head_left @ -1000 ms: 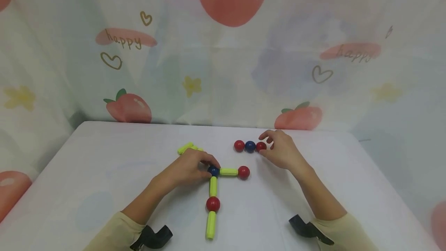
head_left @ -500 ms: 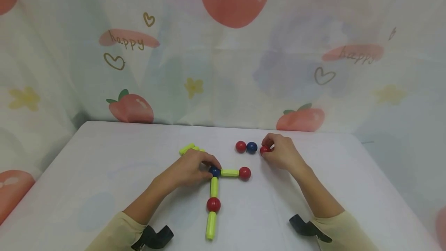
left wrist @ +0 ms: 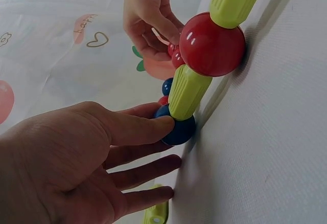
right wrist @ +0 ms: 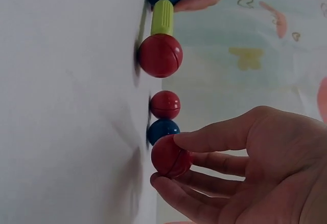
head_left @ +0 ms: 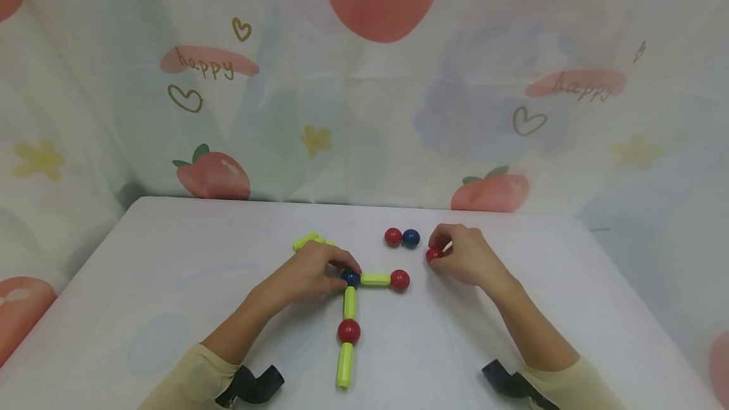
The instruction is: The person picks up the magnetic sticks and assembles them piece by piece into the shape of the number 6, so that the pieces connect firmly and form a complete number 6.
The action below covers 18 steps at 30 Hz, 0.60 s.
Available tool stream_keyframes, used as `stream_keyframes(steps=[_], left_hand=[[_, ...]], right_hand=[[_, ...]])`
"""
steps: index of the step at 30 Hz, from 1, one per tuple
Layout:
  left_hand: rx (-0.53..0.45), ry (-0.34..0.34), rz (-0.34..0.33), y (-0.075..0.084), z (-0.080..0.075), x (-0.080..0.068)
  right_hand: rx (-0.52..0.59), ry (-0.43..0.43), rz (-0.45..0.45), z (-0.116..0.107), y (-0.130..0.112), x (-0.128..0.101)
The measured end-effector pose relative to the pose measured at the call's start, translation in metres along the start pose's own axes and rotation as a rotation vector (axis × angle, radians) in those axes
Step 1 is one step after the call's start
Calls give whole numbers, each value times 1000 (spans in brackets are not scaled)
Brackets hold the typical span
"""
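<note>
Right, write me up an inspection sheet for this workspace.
Surface: white table.
Job's things: L-shaped chain of yellow-green rods and balls; a loose red ball and loose blue ball side by side behind it; loose rods partly hidden behind the left hand.
Clutter: nothing seen.
Hands: left pinches the chain's blue corner ball; right hand pinches a second red ball, apart from the loose pair.
Cables: none certain; a thin dark line at the right is too faint to identify.
Surroundings: backdrop printed with fruit, hearts and "happy".
</note>
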<state>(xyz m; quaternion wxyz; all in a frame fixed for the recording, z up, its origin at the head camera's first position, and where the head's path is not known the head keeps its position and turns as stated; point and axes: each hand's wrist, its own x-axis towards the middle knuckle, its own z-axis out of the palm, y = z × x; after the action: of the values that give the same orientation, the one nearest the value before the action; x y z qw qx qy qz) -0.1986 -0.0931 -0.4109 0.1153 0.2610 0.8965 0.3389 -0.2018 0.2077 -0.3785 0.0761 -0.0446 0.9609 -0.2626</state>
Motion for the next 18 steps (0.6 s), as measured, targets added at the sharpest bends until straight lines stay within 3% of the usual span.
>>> stream_keyframes(steps=[11, 18], left_hand=[[-8, -6, -4, 0, 0, 1], [-11, -9, -8, 0, 0, 1]], right_hand=[[6, -17, -87, -4, -28, -32], [38, -129, -196, -3, -46, -44]])
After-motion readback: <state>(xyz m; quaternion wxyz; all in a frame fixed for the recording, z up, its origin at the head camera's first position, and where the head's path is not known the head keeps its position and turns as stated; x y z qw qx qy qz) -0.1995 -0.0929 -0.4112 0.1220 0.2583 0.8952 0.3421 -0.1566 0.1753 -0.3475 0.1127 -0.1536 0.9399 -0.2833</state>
